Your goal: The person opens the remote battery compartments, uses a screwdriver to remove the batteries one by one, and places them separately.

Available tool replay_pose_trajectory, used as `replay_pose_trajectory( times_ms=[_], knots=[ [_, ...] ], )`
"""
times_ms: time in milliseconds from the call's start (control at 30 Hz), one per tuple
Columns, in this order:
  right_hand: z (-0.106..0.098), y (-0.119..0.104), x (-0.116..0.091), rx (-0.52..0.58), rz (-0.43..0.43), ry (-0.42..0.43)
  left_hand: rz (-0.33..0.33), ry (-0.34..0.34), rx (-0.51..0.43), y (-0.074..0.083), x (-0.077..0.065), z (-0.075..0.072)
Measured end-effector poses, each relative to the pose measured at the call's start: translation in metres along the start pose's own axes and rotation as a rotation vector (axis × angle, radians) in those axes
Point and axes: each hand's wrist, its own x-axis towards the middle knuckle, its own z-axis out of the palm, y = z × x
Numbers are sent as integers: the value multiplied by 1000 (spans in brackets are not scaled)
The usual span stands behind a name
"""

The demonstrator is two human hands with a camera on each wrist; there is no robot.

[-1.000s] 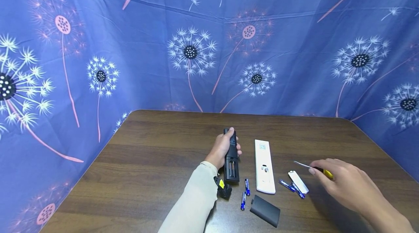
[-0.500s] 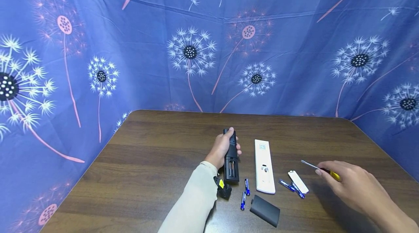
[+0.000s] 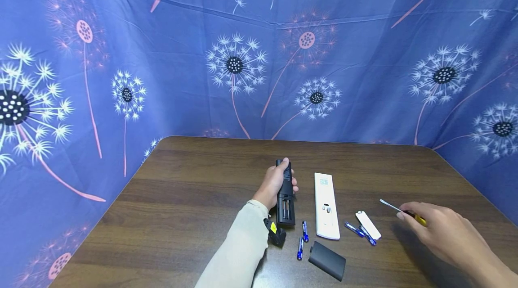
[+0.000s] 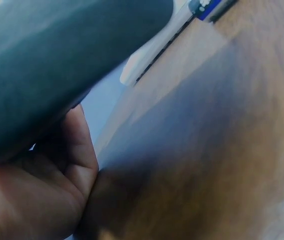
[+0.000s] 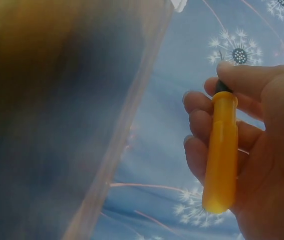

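Observation:
My left hand (image 3: pixel 273 184) grips a black remote control (image 3: pixel 286 189) around its far half, thumb on top. The remote's back faces up, its battery compartment uncovered toward me. In the left wrist view the remote (image 4: pixel 56 65) fills the upper left, with curled fingers beneath it. My right hand (image 3: pixel 441 225) holds a screwdriver (image 3: pixel 390 205) at the table's right side, its metal shaft pointing up and left. The right wrist view shows the screwdriver's yellow handle (image 5: pixel 223 155) lying within the curled fingers, thumb and forefinger pinching near the black collar.
A white remote (image 3: pixel 327 207) lies right of the black one. Blue batteries (image 3: pixel 300 248) lie near a black battery cover (image 3: pixel 328 261); more batteries (image 3: pixel 354 229) touch a white cover (image 3: pixel 368 225). A patterned blue cloth (image 3: pixel 259 54) hangs behind the wooden table (image 3: pixel 194 189).
My right hand has moved right and slightly toward me with the screwdriver, away from the white cover. The left hand and black remote have stayed in place.

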Motion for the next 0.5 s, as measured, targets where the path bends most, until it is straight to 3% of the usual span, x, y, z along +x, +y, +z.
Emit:
replay_pose_trajectory(
  times_ms=[167, 500],
  knots=[
    [-1, 4, -1, 2, 37, -50, -1, -1, -5, 0, -1, 0],
    [-9, 20, 2, -18, 179, -248, 2, 9, 4, 0, -1, 1]
  ],
)
